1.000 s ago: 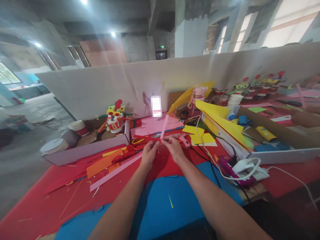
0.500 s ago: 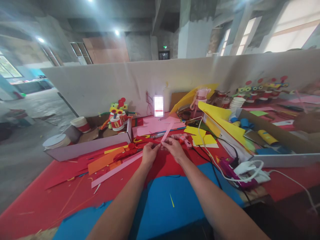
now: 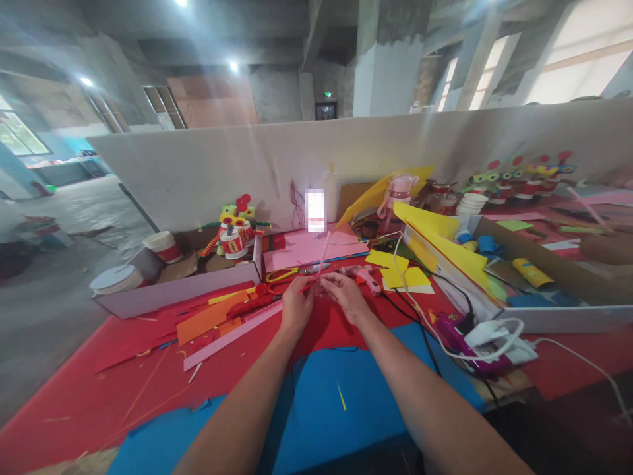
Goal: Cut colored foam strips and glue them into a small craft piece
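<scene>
Between my two hands, a narrow pink paper strip (image 3: pixel 325 253) stands up from the fingertips, leaning slightly right. My left hand (image 3: pixel 299 305) pinches near its lower end. Close beside it, my right hand (image 3: pixel 347 297) has its thumb and forefinger closed on the same strip. Something thin and reddish shows at the left fingertips, too small to make out. Just behind the hands lie yellow-handled scissors (image 3: pixel 281 274) and a pink glue gun (image 3: pixel 368 280). A longer pink strip (image 3: pixel 232 338) rests on the red table cover to the left.
Orange paper (image 3: pixel 212 318) lies at the left, below a box (image 3: pixel 173 290) holding cup figures (image 3: pixel 233 241). A second box (image 3: pixel 568 318) with paper rolls stands right, near a purple power strip (image 3: pixel 457 340) and trailing cables. Blue sheets (image 3: pixel 356 389) cover the front.
The pink strip has turned from leaning well to the right to nearly upright and looks narrower. Both hands stay almost in place; the view has shifted slightly.
</scene>
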A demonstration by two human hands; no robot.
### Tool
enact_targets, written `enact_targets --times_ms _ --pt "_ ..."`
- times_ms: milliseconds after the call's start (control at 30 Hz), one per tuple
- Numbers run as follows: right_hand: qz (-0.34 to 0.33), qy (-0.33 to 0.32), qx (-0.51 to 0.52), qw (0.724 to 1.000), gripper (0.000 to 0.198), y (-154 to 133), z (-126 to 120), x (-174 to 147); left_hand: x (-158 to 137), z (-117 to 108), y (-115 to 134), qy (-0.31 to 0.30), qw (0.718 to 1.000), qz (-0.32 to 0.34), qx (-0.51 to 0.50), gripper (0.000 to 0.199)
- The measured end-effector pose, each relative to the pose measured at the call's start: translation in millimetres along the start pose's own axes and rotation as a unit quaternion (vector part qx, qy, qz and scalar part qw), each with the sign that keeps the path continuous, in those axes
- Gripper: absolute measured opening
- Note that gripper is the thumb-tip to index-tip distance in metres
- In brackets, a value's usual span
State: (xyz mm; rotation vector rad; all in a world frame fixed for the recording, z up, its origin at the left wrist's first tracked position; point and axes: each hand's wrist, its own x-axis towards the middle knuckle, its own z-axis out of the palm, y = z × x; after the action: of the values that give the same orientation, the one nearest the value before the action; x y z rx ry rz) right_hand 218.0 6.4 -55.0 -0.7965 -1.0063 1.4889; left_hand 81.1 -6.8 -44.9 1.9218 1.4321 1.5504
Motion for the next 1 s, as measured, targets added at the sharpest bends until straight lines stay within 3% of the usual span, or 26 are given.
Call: enact_targets --times_ms 133,300,600,700,867,1000 --pt "-0.030 0.024 -0.022 0.999 0.031 3 0 3 -2 0 4 0.009 0.999 0.030 0.043 0.010" --pt "-0.047 -0.001 -0.016 0.999 0.032 -4 9 -3 -3 0 4 0.003 0.997 0.030 0.078 0.009" --pt "-0.011 -0.031 0.031 0.999 0.038 -5 6 -4 -6 4 3 -0.016 1.000 0.003 0.011 0.006" --pt "-0.004 -0.013 0.031 0.999 0.032 -3 6 -4 -5 2 7 -0.013 1.000 -0.017 -0.006 0.006" --pt "0.005 -0.041 0.035 0.999 0.026 1 11 -4 -4 0 11 -0.003 0.999 -0.038 -0.011 0.006" --pt "-0.006 0.026 0.016 1.000 0.033 5 7 0 -6 3 11 -0.028 0.999 -0.022 -0.040 0.007"
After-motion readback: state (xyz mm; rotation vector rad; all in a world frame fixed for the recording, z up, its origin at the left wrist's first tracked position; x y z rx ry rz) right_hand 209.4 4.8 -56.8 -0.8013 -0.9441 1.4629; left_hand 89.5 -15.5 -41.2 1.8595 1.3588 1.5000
